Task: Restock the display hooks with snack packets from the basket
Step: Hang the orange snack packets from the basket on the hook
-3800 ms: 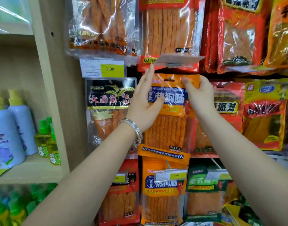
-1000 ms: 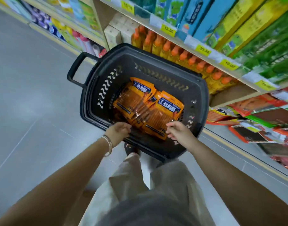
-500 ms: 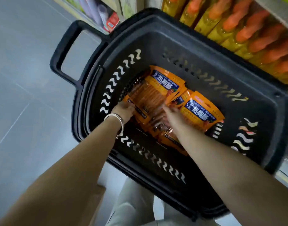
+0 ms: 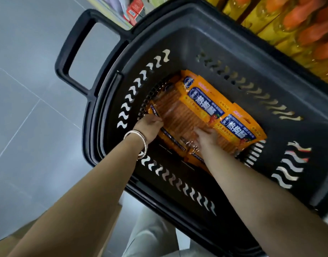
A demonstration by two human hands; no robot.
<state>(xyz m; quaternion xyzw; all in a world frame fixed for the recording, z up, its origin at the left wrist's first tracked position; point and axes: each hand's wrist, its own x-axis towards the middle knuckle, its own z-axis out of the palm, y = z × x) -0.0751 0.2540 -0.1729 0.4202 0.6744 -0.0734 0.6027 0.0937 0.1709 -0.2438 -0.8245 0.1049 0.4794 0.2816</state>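
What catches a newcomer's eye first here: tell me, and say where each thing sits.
The bright orange snack packets lie heaped in the middle of the black basket, the one splash of colour against its dark walls. The left hand, a silver bangle at its wrist, grips a packet's near end, while the right hand rests on the heap beside it. Orange-capped bottles crowd the top right corner.

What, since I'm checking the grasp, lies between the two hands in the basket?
Head view: the clear middle of the top snack packet spans from left hand to right hand; no bare basket floor between.
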